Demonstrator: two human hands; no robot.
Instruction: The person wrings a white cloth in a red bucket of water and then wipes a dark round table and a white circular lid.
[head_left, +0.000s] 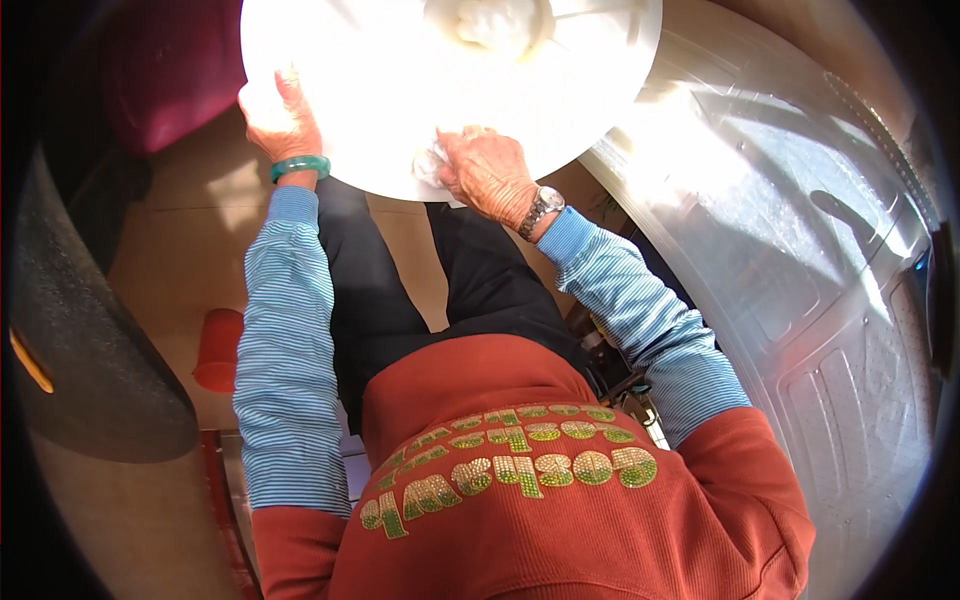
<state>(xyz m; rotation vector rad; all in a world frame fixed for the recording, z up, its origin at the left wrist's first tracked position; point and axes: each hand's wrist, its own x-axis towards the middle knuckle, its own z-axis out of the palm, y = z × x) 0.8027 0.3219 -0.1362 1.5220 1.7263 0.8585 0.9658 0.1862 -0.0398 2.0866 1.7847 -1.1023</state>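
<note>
A large round white object, like a lid or fan base, (390, 105) spans the top of the head view, washed out by bright light, with a raised ring at its top. My left hand (285, 116), a green bangle on its wrist, grips the object's left rim. My right hand (484, 165), with a metal wristwatch, holds a crumpled white cloth or tissue (429, 163) against its surface near the lower edge. The glare hides finer detail of the surface.
On the right stretches a metal sink unit with a ribbed drainboard (810, 405). A red container (219, 351) stands on the floor at lower left, beside a dark curved surface (97, 360). A magenta plastic object (176, 75) is at upper left.
</note>
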